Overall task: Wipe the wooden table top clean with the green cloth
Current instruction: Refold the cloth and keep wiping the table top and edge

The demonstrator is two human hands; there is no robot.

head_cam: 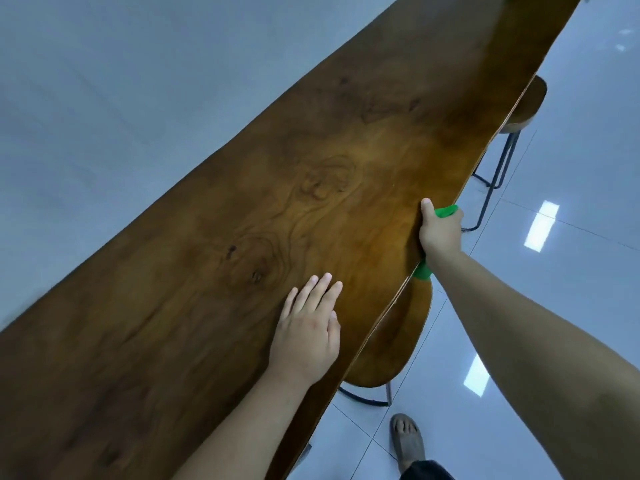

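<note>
Left hand (308,337) is laid flat, fingers straight, on one table (242,202). One green cloth (445,212) is gripped by right hand (440,233) at its edge. Two stools (391,341) (526,102) are tucked beneath.

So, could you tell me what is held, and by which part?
Right hand grips the green cloth by its middle; left hand holds nothing.
</note>
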